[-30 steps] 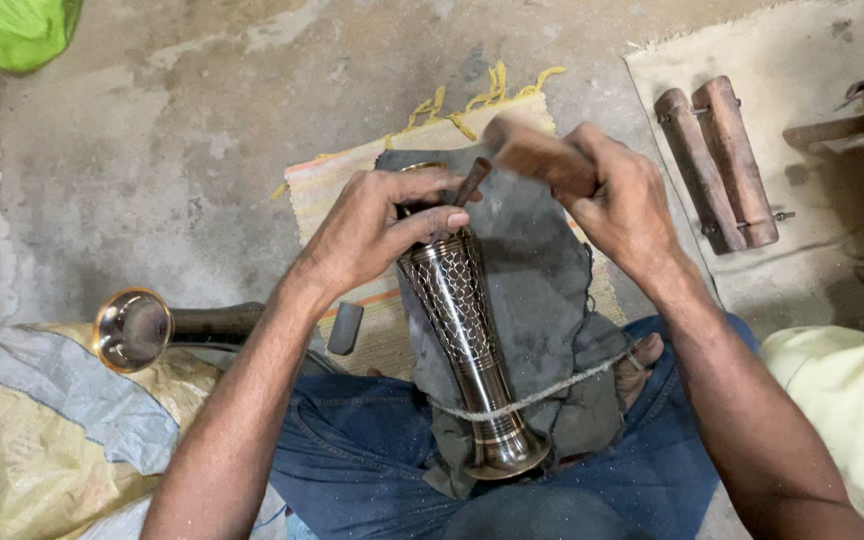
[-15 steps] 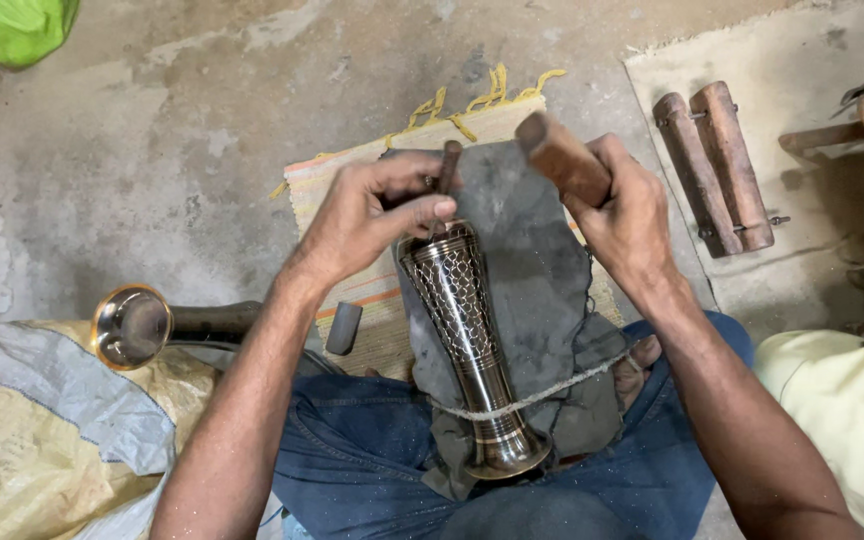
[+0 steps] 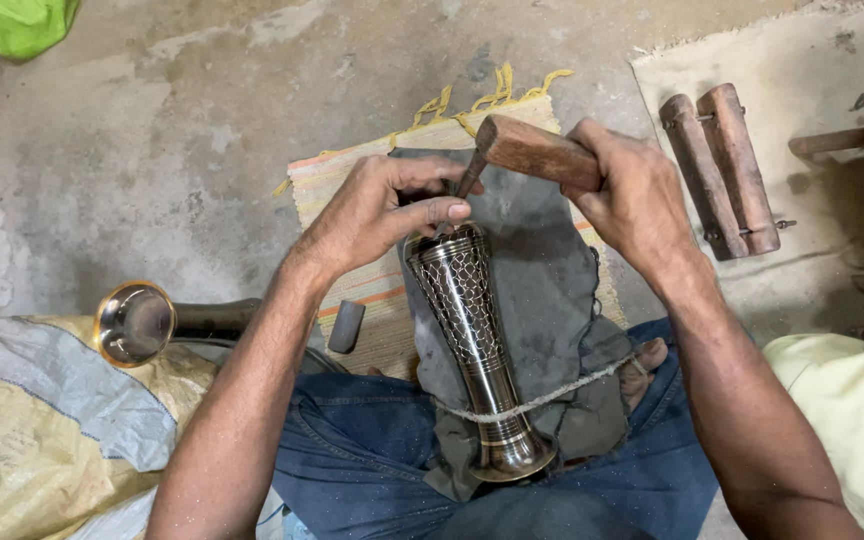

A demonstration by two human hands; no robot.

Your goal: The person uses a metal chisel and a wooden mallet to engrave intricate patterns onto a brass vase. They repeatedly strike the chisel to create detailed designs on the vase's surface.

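At nine o'clock a second vase (image 3: 137,322) lies on a sack (image 3: 42,430) | centre: left hand (image 3: 377,210) pinches a chisel (image 3: 469,176) on the engraved brass vase (image 3: 472,340), likely rigid, heavy, slick, lap-tied by cord (image 3: 542,398) | one o'clock: right hand (image 3: 637,195) clamps wooden mallet (image 3: 537,153); floor open toward twelve.

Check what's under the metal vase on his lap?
The metal vase lies on a dark grey cloth spread over the jeans and a striped mat. A cord crosses its stem. The cloth hides whatever lies directly beneath it.
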